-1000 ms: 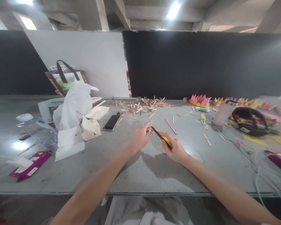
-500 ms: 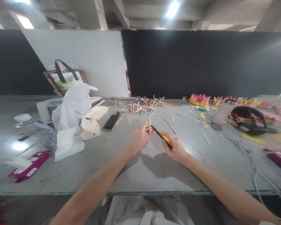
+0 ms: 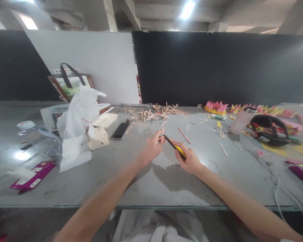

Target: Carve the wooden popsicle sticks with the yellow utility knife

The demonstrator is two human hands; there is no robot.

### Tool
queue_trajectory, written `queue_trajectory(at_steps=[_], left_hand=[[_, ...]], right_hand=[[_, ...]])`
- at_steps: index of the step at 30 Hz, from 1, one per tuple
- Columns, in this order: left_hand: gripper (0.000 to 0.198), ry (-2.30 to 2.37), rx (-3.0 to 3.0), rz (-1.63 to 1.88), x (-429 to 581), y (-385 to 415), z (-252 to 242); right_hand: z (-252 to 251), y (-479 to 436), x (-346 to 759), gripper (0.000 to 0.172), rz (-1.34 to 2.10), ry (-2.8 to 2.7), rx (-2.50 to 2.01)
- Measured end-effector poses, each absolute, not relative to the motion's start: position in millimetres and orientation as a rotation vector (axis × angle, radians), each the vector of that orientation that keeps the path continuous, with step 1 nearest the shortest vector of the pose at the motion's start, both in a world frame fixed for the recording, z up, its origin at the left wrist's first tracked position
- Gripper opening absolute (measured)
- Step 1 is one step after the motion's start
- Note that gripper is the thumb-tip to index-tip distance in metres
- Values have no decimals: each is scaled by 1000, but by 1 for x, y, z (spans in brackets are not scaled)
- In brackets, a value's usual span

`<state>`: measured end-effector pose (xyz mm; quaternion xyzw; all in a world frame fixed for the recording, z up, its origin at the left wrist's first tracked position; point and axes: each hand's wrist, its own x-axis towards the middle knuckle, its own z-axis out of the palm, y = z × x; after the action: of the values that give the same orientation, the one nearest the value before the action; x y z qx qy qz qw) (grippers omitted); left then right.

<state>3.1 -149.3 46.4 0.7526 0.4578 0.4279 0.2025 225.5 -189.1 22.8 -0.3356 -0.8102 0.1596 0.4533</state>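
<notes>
My left hand (image 3: 154, 146) is closed in a pinch around a small wooden craft stick (image 3: 163, 131), which pokes up above the fingertips. In my right hand (image 3: 189, 158) is a black and yellow utility knife (image 3: 176, 148), slanting up to the left. The knife's front end meets the stick at my left fingertips; whether the blade cuts into it is too small to tell. Beyond the hands lies a pile of wooden sticks (image 3: 164, 112), many joined as crosses. A red-and-white striped pencil-like rod (image 3: 184, 135) rests just past the knife.
To the left are a phone (image 3: 120, 130), a white plastic bag (image 3: 78, 111), a clear bottle (image 3: 40, 137) and a purple power strip (image 3: 34, 176). On the right stand a pink tumbler (image 3: 241, 121), a black headband-like device (image 3: 269, 129), pink paper flowers (image 3: 216, 107) and white cables (image 3: 276, 188).
The whole view has shifted very slightly. Both hands keep nearly the same pose, with the knife still against the stick.
</notes>
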Motion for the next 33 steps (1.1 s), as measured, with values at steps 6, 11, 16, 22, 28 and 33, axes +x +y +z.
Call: queue_trajectory(at_steps=[6, 11, 16, 22, 28, 33], left_hand=[[39, 1279, 2029, 1210, 7, -151, 48], [39, 1255, 1986, 1243, 10, -155, 52], [37, 1291, 2065, 1272, 5, -153, 50], [39, 1240, 1988, 1287, 8, -156, 51], [37, 1226, 2030, 1237, 4, -153, 51], [39, 1203, 1982, 1234, 6, -153, 50]], right_hand=[[24, -189, 225, 42, 403, -2000, -822], [24, -190, 227, 42, 393, -2000, -817], [20, -192, 227, 42, 341, -2001, -802], [21, -193, 227, 42, 279, -2009, -812], [18, -192, 228, 42, 287, -2017, -833], [21, -193, 227, 43, 310, -2016, -849]])
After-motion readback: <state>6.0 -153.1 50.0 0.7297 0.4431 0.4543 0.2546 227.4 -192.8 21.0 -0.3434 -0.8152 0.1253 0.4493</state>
